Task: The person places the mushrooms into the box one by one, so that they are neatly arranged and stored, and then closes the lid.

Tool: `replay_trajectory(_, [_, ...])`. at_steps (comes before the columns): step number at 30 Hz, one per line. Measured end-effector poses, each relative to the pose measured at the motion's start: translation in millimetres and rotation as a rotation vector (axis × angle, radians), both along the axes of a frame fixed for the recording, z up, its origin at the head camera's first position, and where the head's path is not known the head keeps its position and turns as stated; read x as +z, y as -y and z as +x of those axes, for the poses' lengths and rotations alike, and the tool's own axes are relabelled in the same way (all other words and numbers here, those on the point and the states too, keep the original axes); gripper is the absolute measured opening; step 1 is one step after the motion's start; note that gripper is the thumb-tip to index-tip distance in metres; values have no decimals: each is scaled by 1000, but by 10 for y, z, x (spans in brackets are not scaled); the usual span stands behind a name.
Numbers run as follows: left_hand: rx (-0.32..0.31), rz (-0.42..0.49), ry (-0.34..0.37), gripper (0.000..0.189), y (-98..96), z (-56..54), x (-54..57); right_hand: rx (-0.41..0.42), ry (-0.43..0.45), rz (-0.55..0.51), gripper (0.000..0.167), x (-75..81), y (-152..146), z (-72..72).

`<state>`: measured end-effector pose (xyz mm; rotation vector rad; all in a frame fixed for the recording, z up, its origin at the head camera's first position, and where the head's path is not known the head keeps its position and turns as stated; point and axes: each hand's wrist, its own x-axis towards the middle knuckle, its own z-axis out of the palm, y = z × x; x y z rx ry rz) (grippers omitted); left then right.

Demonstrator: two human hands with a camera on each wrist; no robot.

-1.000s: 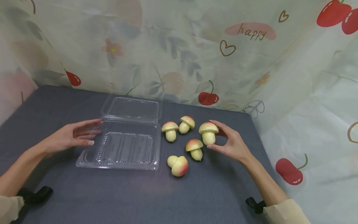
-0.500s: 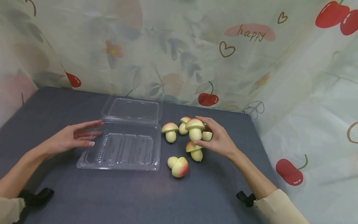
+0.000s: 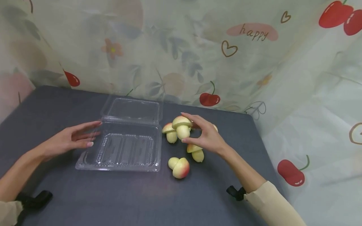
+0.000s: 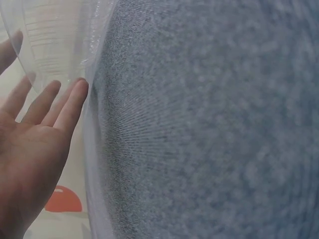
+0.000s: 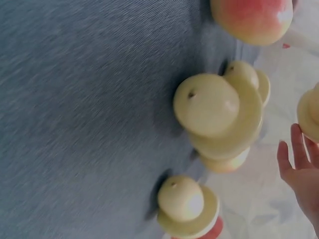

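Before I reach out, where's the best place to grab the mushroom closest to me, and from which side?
I'd grip the nearest mushroom around its broad cap, coming from the near right. It lies tipped, cap toward you and rightward, slimmer stem pointing away to the left, so the cap likely offers the fuller hold; another mushroom sits just beyond.

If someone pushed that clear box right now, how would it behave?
The box would probably slide rather than tip, as its wide base appears flat on the table. Its thin, see-through walls suggest light plastic that may flex. The open lid, joined along the far edge, might swing.
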<state>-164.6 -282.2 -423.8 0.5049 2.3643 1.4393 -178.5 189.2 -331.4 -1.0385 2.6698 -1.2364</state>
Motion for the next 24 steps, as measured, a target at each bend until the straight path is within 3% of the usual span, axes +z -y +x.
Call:
replay_trajectory(8, [-8, 19, 0, 73, -2, 1, -7, 80, 66, -67, 82, -249, 175, -230])
replay_trajectory(13, [-2, 18, 5, 74, -10, 5, -2, 129, 102, -86, 81, -224, 348, -243])
replay_trajectory(20, [4, 8, -2, 75, -18, -8, 7, 153, 211, -147, 76, 9, 593, -74])
replay_trajectory(24, [-1, 30, -7, 75, -3, 2, 0, 151, 230, -173, 77, -105, 670, -129])
